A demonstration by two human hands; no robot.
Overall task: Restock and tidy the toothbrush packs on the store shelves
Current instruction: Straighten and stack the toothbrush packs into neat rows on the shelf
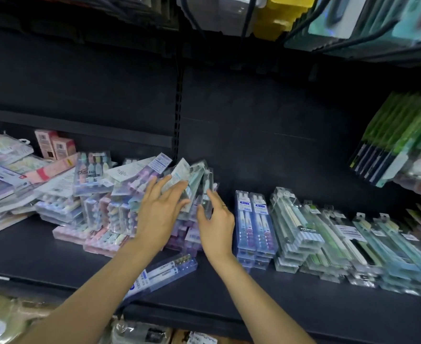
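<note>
nearest the camera, a long blue toothbrush pack (159,276) is seen lying askew at the front edge of the black shelf (266,301), apart from the stacks. beyond it, the left hand (158,209) is laid with fingers nearly straight and spread against a leaning bundle of clear toothbrush packs (192,184), while the right hand (215,219) grips the bundle's right edge between thumb and curled fingers. the step in hand is judged to be the squaring of this bundle; next, it would need to be set flat between the jumbled pastel packs (100,207) and the neat blue-and-clear rows (256,219). farther back, a dark back panel (266,115) and hanging goods (403,145) are seen.
</note>
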